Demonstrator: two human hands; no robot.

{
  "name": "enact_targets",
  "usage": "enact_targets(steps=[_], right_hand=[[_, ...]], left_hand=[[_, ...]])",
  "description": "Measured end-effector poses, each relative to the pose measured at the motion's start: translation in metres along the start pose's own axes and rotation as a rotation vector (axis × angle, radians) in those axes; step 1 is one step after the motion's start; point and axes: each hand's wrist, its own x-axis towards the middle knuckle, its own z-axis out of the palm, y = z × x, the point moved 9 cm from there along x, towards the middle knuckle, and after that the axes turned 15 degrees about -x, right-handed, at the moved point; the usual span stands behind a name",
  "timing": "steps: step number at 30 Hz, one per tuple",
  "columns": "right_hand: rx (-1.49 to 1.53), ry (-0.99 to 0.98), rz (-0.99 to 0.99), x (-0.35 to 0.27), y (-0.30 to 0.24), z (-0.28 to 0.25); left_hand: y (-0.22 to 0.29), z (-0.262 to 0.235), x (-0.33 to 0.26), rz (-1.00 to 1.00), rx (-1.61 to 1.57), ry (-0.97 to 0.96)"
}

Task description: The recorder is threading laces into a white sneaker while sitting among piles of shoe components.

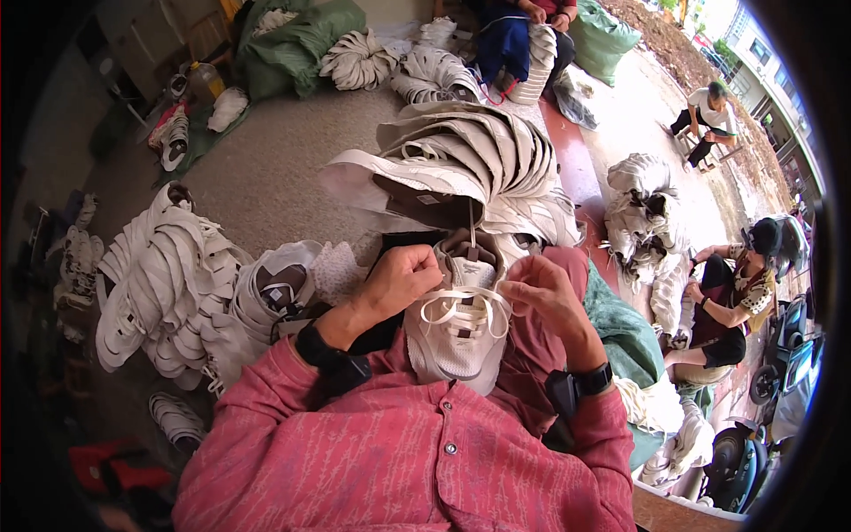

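Note:
A cream-white shoe upper (452, 359) rests on my lap, its toe toward my body and its tongue standing up at the far end. The white shoelace (465, 292) forms a bow with loops across the eyelets. On the left of the bow, my left hand (401, 282) is closed, with thumb and fingertips pinching the lace. My right hand (542, 291) pinches the lace at the other side, fingers bent together. Just beyond the shoe upper leans a large fanned stack of nested uppers (483, 146).
More stacked uppers (164, 275) lie at the left. Green sacks (306, 49) stand at the back, and another green sack (620, 332) lies by my right arm. Other people sit at the right and far side, including a person (731, 293) handling uppers. Parked scooters (740, 465) stand at the lower right.

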Motion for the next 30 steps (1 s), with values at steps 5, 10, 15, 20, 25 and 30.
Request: enact_targets(steps=[5, 10, 15, 20, 25, 30], right_hand=[[-0.196, 0.056, -0.128, 0.012, -0.014, -0.013], [-0.414, -0.024, -0.282, 0.014, -0.056, -0.001], [-0.633, -0.054, -0.546, 0.023, -0.076, 0.032], [-0.716, -0.19, -0.683, 0.035, -0.083, 0.068], [-0.756, -0.181, -0.802, 0.037, -0.106, 0.07], [-0.996, -0.11, -0.601, 0.04, -0.111, 0.019]], left_hand=[[0.01, 0.006, 0.013, -0.011, 0.199, -0.013], [0.026, 0.001, 0.018, 0.114, 0.072, -0.244], [0.017, 0.01, 0.022, 0.046, 0.03, -0.515], [0.004, 0.01, 0.029, -0.029, -0.146, -0.484], [0.002, 0.003, 0.033, 0.044, -0.206, -0.468], [0.072, 0.017, 0.006, 0.622, 0.477, -0.344]])
